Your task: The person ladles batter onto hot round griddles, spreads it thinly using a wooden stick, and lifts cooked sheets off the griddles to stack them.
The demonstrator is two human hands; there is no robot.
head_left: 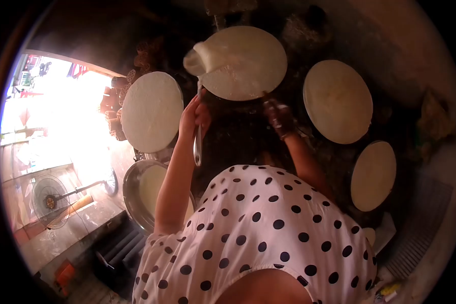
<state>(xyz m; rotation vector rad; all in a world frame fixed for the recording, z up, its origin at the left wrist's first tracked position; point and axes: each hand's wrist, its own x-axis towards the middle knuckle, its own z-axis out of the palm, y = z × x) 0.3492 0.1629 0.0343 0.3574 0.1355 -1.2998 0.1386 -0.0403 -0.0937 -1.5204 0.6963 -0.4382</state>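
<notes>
My left hand [201,116] is closed round the long metal handle of a ladle [197,149]. The ladle's bowl end lies over the left edge of a round, pale cooking surface [253,63], where a white sheet of batter [206,57] hangs in folds. My right hand [280,119], in a dark glove with white smears, is near the lower right edge of that surface. Its fingers look curled, and a small dark tip meets the edge; what they hold is too dark to make out. A metal basin [131,190] of pale batter [149,185] stands beside my left forearm.
Another pale round surface [153,111] lies to the left, and two more, one large [338,101] and one small [374,176], are on the right. A standing fan [50,201] is at the far left, near the bright opening. Stacked perforated brown cylinders [114,114] stand beside the opening.
</notes>
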